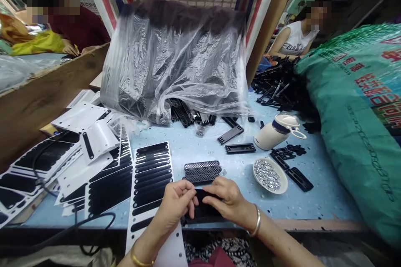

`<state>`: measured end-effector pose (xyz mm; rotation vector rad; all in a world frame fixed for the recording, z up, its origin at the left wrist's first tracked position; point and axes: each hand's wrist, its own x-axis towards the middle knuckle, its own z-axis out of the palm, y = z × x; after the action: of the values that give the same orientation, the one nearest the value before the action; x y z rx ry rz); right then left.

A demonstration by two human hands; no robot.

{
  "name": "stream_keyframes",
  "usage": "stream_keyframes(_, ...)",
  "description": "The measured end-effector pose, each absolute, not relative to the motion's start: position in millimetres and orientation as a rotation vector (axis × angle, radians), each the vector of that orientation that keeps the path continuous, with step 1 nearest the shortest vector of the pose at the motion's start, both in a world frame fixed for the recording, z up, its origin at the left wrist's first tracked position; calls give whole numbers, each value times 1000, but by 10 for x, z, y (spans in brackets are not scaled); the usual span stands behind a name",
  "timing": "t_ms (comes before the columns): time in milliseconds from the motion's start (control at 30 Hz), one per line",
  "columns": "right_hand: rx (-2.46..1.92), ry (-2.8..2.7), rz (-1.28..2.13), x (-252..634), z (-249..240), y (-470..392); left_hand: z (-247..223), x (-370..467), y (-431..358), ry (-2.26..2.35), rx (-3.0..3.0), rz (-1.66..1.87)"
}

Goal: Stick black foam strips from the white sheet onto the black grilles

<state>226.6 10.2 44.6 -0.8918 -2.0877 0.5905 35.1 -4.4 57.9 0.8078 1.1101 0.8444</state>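
Both my hands meet over a black plastic piece (205, 212) at the table's front edge. My left hand (178, 202) has thumb and fingertips pinched together at the piece's left end; what lies between them is too small to name. Thumb and fingers of my right hand (227, 198) close on a black part at the piece's upper side. Just beyond them lie perforated black strips (202, 171). A white sheet of black strip stickers (152, 175) runs beside and partly under my left forearm. To the right, a white bowl (283, 185) holds small metal pieces.
A cream bottle (266, 135) stands behind the bowl. Plastic sheeting (175, 58) covers a pile at the back. Sticker sheets (109, 192) and a black cable (94, 219) lie left. A green sack (344, 133) bulges at right. Two people (81, 29) (294, 37) sit beyond.
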Motion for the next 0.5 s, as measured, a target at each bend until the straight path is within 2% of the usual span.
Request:
stream_keyframes(167,-916,-2073,503,2372,491,76,569,296,-5,1084,715,869)
stream_keyframes(367,-916,-2147,197,2419,466,24,477,207,-20,1235,841,912)
stream_keyframes(500,-1047,-2096,373,2607,452,83,318,27,7,1553,1254,1154)
